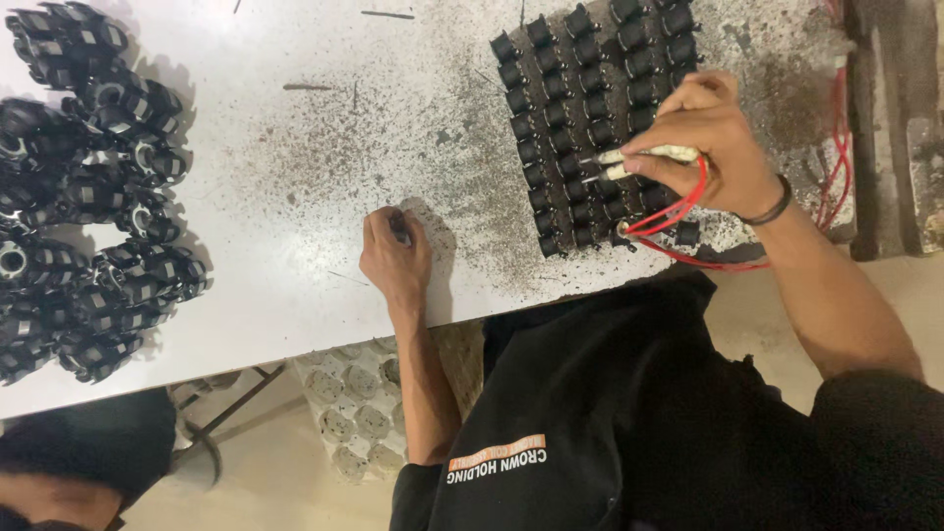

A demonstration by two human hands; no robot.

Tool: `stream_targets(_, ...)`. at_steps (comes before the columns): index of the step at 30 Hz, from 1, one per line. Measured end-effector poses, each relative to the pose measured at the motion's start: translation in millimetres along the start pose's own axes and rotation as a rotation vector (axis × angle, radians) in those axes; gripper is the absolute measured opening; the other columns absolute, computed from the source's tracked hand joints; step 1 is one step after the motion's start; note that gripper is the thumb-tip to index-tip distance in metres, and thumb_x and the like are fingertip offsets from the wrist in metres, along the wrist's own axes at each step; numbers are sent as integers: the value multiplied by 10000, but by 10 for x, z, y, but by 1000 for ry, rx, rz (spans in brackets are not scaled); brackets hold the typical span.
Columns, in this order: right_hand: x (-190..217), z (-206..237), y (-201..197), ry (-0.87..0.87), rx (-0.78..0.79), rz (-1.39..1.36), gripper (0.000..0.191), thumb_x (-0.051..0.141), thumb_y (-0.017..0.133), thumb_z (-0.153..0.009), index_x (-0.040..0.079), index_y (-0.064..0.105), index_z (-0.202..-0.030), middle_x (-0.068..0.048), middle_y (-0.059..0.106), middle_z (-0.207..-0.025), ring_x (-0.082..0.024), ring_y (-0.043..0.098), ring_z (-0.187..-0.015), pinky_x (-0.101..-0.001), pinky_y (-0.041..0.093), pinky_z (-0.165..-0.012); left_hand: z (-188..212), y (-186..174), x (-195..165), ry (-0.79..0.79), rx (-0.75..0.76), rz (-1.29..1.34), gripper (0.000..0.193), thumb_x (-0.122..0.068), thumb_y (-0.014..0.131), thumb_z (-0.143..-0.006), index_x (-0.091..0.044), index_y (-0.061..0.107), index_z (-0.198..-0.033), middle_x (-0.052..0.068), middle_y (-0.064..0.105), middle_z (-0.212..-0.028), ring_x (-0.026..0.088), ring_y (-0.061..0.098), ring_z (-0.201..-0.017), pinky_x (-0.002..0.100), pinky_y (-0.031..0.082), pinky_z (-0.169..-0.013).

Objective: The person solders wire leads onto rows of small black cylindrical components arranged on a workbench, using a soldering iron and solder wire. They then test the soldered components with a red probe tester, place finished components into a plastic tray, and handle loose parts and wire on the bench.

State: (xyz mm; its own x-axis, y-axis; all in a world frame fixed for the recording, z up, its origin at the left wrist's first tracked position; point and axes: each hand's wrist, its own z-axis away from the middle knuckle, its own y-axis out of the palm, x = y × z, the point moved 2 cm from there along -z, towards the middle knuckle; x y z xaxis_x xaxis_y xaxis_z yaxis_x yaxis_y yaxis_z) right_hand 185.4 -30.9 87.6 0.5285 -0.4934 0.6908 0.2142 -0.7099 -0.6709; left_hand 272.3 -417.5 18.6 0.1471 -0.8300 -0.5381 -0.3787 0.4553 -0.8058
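Note:
My right hand (710, 147) grips a pair of pale probes (639, 160) with red wires (678, 211). Their tips touch one of the small black coil parts set in tidy rows (580, 108) on the speckled white table (324, 147). My left hand (395, 258) rests closed on the table near its front edge, pinching a small dark part (399, 230) that is mostly hidden by the fingers. A dark band circles my right wrist (770, 208).
A heap of larger black ring-shaped parts (84, 197) covers the table's left side. Red cables (838, 147) run along the right edge. A grey moulded tray (359, 413) sits under the table. Another person's dark-covered head (88, 447) shows at bottom left.

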Motion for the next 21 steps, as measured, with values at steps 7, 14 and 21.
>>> stream_targets(7,53,98,28,17,36,-52,119,238,839,-875,166,794,-960,48,705,-848,-114,584,-950,-389,273,-1164,-20,-6,-71,-15,9,20,145,-125,727,-929,-49,633,-1010,113,683,-921,287,692,-740,404,544,-647)
stream_targets(14,128,156,-46,-47,34,-12,105,255,825,-893,181,812,-967,38,730,-869,-135,589,-955,-398,263,-1181,50,73,12,-43,58,-9,141,-147,719,-955,-47,633,-1005,91,693,-906,230,705,-698,354,557,-602)
stream_targets(21,244,378,-97,3,69,-42,110,234,804,-852,163,792,-936,35,729,-850,-137,611,-924,-415,292,-1170,98,64,-59,-7,3,-10,162,-138,729,-929,-39,636,-1017,92,691,-904,234,701,-698,368,544,-602)
